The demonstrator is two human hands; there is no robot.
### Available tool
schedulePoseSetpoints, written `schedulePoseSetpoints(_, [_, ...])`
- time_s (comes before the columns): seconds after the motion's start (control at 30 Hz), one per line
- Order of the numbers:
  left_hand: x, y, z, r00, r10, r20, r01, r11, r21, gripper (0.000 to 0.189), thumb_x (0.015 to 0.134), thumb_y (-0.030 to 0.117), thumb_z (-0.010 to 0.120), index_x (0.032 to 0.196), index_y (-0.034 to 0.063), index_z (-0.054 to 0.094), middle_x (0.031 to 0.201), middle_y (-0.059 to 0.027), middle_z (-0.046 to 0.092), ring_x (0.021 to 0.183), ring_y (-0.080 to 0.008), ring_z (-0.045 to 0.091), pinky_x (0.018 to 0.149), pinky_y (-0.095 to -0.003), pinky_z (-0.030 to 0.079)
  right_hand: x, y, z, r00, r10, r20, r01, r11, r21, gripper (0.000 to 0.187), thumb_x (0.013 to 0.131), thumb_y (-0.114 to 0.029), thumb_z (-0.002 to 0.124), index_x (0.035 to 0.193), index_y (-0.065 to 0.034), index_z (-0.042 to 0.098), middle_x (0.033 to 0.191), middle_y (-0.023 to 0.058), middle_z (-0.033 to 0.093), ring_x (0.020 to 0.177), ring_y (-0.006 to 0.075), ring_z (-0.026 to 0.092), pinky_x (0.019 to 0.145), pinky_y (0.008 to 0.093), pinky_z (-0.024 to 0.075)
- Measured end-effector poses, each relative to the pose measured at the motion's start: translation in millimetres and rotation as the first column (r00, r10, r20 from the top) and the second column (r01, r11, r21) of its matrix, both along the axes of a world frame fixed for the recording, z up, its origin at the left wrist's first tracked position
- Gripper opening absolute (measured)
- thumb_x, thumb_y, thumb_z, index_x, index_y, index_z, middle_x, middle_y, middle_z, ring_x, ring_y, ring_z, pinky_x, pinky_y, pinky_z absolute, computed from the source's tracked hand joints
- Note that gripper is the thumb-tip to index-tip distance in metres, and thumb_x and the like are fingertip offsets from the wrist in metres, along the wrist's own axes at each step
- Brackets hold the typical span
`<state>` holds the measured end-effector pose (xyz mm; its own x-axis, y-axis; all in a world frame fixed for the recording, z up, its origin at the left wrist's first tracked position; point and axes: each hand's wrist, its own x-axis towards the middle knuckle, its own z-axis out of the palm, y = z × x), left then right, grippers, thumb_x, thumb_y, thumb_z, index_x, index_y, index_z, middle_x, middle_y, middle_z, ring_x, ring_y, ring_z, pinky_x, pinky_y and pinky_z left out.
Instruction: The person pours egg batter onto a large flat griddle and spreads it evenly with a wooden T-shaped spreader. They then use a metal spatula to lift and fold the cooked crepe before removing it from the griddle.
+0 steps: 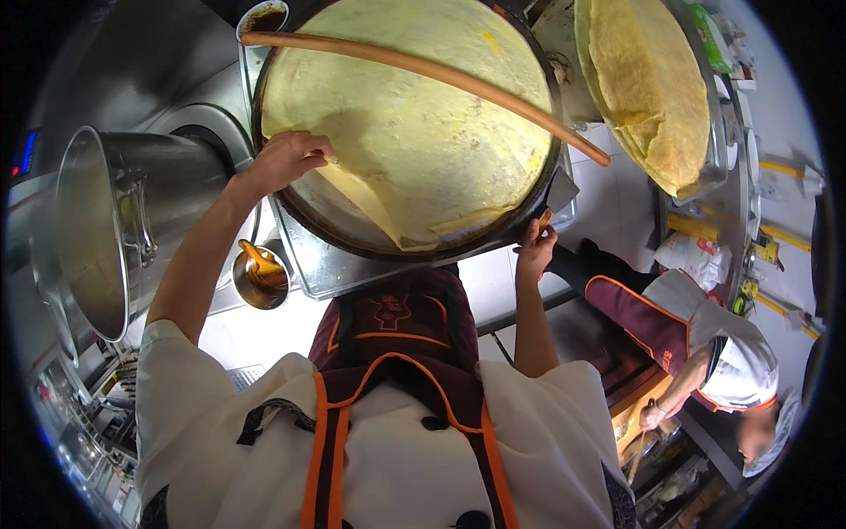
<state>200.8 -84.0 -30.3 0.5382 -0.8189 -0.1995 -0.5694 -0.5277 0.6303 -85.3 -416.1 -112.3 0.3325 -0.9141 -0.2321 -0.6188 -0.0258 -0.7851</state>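
A large thin yellow pancake [423,132] covers most of a round dark griddle [317,231]. My left hand [291,159] pinches the pancake's lower left edge, which is lifted and folded back so that bare griddle shows beneath. At the lower right rim, my right hand [537,250] grips the wooden handle of a scraper with a flat metal blade [562,190]. A long wooden stick [423,66] lies slantwise across the pancake, its right end past the rim. Another edge of the pancake is turned up near the bottom right.
Left stand a large steel pot [178,218] and a steel cup [262,297] with an orange-handled brush. A bowl of dark sauce [263,18] is at the top. Folded pancakes [648,92] are piled at upper right. A co-worker [700,330] bends at the lower right, holding a stick.
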Motion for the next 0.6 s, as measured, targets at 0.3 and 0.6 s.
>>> schedulePoseSetpoints(0.3, [0.8, 3.3, -3.5, 0.999, 0.038, 0.035, -0.035, 0.995, -0.097, 0.013, 0.075, 0.007, 0.066, 0.088, 0.0073, 0.062, 0.08, -0.0084, 0.063, 0.078, -0.0257, 0.061, 0.07, -0.0348, 0.048, 96.9, 114.3, 72.9, 0.498, 0.864, 0.075, -0.817, 0.497, -0.292, 0.057, 0.071, -0.028, 0.074, 0.115, -0.0013, 0.052, 0.11, 0.0197, 0.056, 0.103, 0.0376, 0.051, 0.087, 0.0397, 0.0427])
schedulePoseSetpoints(0.6, [9.0, 3.7, 15.8, 0.992, 0.075, 0.097, -0.074, 0.997, -0.015, 0.029, 0.065, 0.008, 0.074, 0.092, 0.0067, 0.063, 0.084, -0.0091, 0.064, 0.079, -0.028, 0.061, 0.071, -0.0363, 0.048, 129.0, 137.2, 61.0, 0.475, 0.879, 0.026, -0.845, 0.465, -0.265, 0.014, 0.08, -0.012, 0.061, 0.087, -0.0051, 0.051, 0.071, 0.0158, 0.059, 0.061, 0.034, 0.059, 0.05, 0.0395, 0.0443])
